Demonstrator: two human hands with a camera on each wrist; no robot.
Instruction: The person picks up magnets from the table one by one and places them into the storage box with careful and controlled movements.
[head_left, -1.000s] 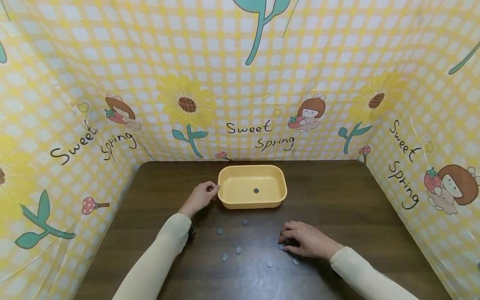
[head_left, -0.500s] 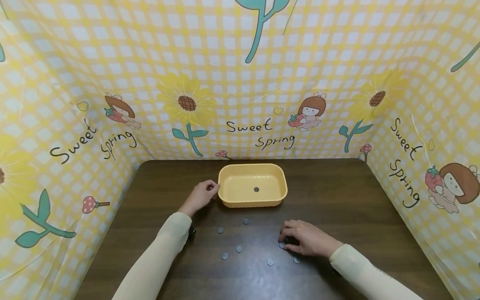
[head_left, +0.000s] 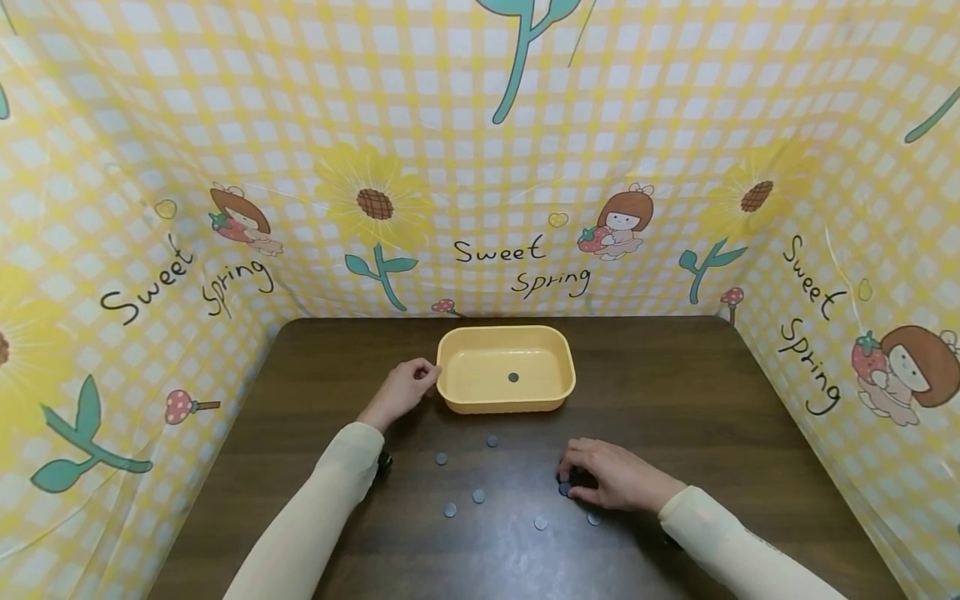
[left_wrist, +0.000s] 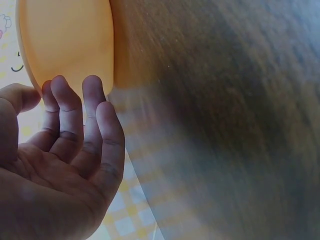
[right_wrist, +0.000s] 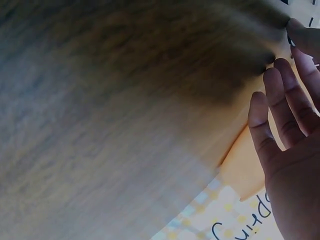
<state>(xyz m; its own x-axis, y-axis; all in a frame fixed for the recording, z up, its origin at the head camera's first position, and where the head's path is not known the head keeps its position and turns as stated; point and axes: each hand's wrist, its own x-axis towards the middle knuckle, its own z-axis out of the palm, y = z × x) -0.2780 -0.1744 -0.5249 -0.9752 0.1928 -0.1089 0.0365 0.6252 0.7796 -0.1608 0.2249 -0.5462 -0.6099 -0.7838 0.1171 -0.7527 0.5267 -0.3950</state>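
Observation:
At the left end of the yellow tray (head_left: 506, 406), my left hand (head_left: 397, 393) holds the edge with bent fingers. The left wrist view shows the thumb and fingertips of this hand (left_wrist: 65, 160) at the end of the tray (left_wrist: 70, 35). To the right, in front of the tray, my right hand (head_left: 618, 477) pinches a small dark disc (head_left: 565, 489) between thumb and forefinger, at table height. In the right wrist view the other fingers of that hand (right_wrist: 295, 130) are spread, and the disc is barely visible. One grey disc (head_left: 513, 377) lies inside the tray.
Several loose grey discs lie on the brown table (head_left: 337, 350): two near the tray's front (head_left: 492, 441), two farther forward (head_left: 478, 497), and two close to my right hand (head_left: 540, 522). A yellow checked cloth (head_left: 480, 167) surrounds the table's back and sides.
Between my right thumb and forefinger, the disc looks darker and slightly tilted, where it lay paler before. My left hand keeps its place at the tray.

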